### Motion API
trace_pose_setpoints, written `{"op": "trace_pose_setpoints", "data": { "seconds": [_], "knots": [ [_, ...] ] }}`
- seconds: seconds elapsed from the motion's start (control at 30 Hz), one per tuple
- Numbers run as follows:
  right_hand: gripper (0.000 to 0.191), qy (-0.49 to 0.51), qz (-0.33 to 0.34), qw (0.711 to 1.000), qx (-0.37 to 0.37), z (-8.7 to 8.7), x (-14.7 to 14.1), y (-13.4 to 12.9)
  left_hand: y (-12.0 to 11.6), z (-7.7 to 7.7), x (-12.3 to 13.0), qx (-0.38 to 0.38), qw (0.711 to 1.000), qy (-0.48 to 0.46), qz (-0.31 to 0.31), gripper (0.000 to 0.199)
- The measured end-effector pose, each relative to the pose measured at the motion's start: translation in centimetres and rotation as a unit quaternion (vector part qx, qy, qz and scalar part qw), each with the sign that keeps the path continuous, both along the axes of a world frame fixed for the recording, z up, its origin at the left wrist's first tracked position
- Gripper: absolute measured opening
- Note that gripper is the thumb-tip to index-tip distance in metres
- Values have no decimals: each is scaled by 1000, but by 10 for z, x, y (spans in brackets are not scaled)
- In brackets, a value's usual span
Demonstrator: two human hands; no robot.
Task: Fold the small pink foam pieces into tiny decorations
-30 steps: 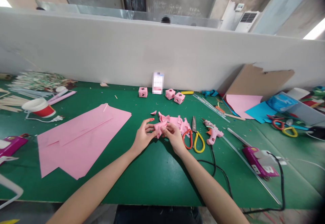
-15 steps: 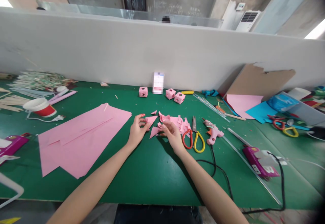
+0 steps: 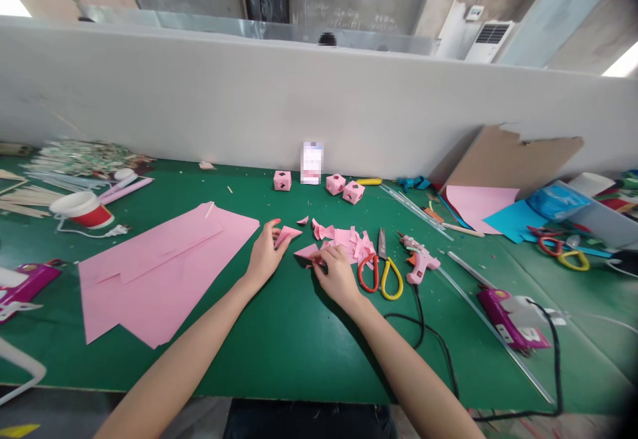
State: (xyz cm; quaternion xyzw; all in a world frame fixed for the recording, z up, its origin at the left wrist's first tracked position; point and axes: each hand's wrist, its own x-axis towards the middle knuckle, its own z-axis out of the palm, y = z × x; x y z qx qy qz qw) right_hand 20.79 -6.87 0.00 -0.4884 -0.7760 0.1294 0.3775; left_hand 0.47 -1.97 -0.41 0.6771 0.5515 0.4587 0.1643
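Observation:
My left hand is closed on a folded pink paper piece, its pointed end turned right. Beside the scrap pile, my right hand pinches another pink paper piece, a pointed one lying low over the table. Behind my right hand spreads a heap of pink paper scraps. A small pink scrap lies apart, between the hands and farther back. Scissors with one red and one yellow handle loop rest just right of my right hand.
Large pink paper sheets lie left. At the back stand a phone and several pink paper cubes, one left of it. A pink glue gun with a black cord and a purple power strip are right. A red-white cup stands left.
My left hand has drawn left with its folded paper piece, widening the gap between my hands. My right hand has shifted slightly down, its fingers now closed on the other pointed piece.

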Motion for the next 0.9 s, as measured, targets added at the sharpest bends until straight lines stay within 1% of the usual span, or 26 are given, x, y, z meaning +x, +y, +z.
{"op": "trace_pose_setpoints", "data": {
  "seconds": [0.1,0.13,0.17,0.2,0.27,0.33,0.37,0.47,0.6,0.67,0.7,0.77,0.8,0.87,0.9],
  "knots": [
    [14,22,-11,1000,16,4,-1,-2,-5,8,3,83,996,30,23,44],
    [14,31,-20,999,23,5,-2,-4,-9,11,5,93,995,25,13,41],
    [14,40,-28,998,30,7,-2,-5,-13,15,7,93,996,13,-10,36],
    [14,46,-34,998,38,9,-2,-6,-18,19,10,81,996,-9,-43,33],
    [13,48,-32,997,56,11,-3,-9,-29,24,18,17,990,-80,-113,28],
    [13,35,-20,997,73,12,-5,-12,-38,24,26,-60,978,-144,-136,30],
    [13,27,-12,997,78,11,-7,-13,-41,24,30,-92,970,-179,-136,34],
    [16,14,6,996,83,9,-11,-15,-46,21,40,-148,946,-261,-124,42],
    [18,32,53,995,81,8,-14,-18,-46,22,43,-159,921,-341,-105,41],
    [24,55,74,993,69,9,-14,-21,-46,22,43,-173,908,-367,-101,42],
    [25,68,71,994,54,9,-14,-22,-47,22,42,-173,907,-372,-98,41],
    [20,93,53,994,31,10,-14,-25,-48,22,41,-167,913,-361,-88,42],
    [19,102,36,994,21,11,-14,-26,-48,22,40,-168,914,-358,-91,43],
    [22,114,6,993,11,14,-12,-28,-49,23,38,-173,918,-348,-85,45],
    [24,115,5,993,5,15,-11,-29,-50,24,37,-177,919,-343,-78,45]
  ]
}}
